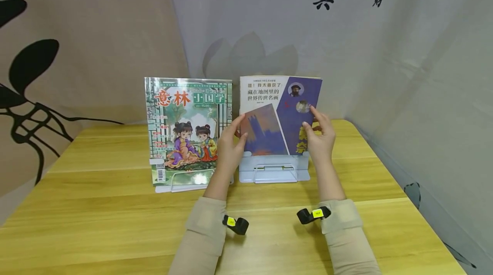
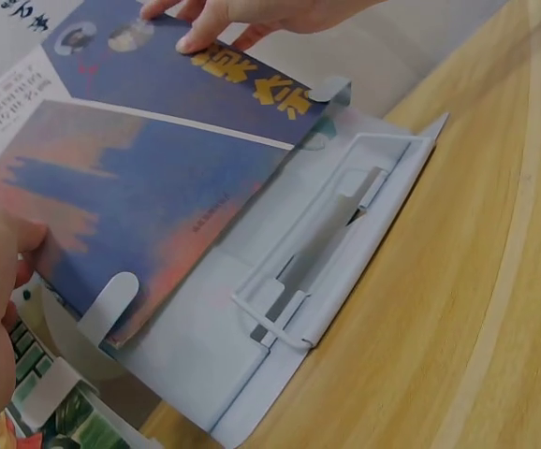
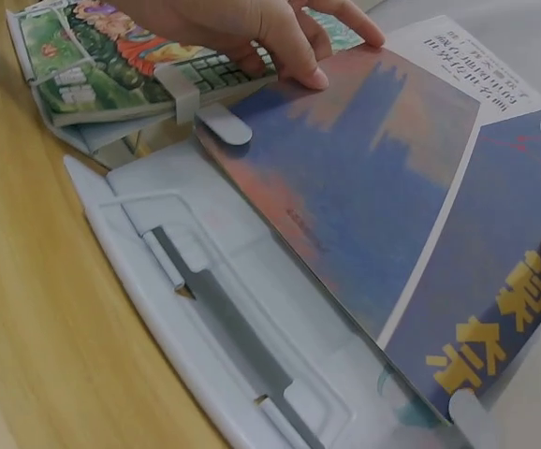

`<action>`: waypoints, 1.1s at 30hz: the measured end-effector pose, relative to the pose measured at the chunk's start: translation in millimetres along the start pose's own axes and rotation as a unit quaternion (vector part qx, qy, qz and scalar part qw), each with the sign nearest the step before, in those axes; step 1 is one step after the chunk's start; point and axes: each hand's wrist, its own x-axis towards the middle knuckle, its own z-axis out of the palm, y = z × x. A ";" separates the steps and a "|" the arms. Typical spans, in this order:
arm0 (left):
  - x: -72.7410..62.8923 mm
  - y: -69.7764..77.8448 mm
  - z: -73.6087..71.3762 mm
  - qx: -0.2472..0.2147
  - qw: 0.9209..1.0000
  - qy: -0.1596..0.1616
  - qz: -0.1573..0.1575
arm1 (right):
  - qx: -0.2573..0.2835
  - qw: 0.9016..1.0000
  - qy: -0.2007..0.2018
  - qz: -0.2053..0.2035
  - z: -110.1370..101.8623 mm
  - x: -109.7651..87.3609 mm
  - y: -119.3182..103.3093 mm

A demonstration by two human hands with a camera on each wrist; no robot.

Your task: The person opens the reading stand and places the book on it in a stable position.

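Observation:
A thin book (image 1: 265, 116) with a blue and white cover leans back on a white book stand (image 1: 246, 174). My left hand (image 1: 231, 144) grips its left edge, thumb on the front cover. At the right edge my right hand (image 1: 321, 136) holds the book, thumb and a fingertip on the cover. The stand's small white clip (image 2: 111, 307) overlaps the book's lower left corner, and another clip (image 2: 331, 90) sits at the lower right corner. Below the book's bottom edge, the stand's lower plate and wire frame (image 3: 242, 299) show bare.
Left of the book, a green illustrated magazine (image 1: 188, 129) stands upright on a second white stand (image 1: 163, 188), close to my left hand. Both stands are on a wooden table (image 1: 96, 206). Behind it hangs a pale curtain (image 1: 262, 14) with black plant prints and characters.

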 end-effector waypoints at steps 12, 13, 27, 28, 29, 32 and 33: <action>-1.5 -4.8 -0.4 0.084 0.996 -0.033 -0.017 | -0.011 0.998 -0.042 0.038 -4.8 -0.9 52.1; -1.5 -4.8 -0.6 0.096 0.995 -0.037 -0.018 | -0.014 0.998 -0.044 0.040 -5.2 -1.4 53.1; -3.6 -4.6 -5.1 0.188 0.980 -0.070 0.001 | -0.052 0.993 -0.080 0.064 -10.4 -7.9 60.9; -3.7 -4.5 -5.6 0.191 0.979 -0.074 0.001 | -0.054 0.993 -0.083 0.066 -10.9 -8.0 61.3; -3.6 -4.2 -6.2 0.194 0.978 -0.079 0.001 | -0.058 0.992 -0.087 0.067 -11.4 -8.1 62.1; -3.8 -3.5 -7.8 0.202 0.975 -0.093 -0.004 | -0.072 0.990 -0.099 0.066 -13.5 -8.9 63.6; -4.0 -3.1 -8.3 0.205 0.974 -0.098 -0.006 | -0.080 0.989 -0.104 0.064 -14.2 -9.2 64.0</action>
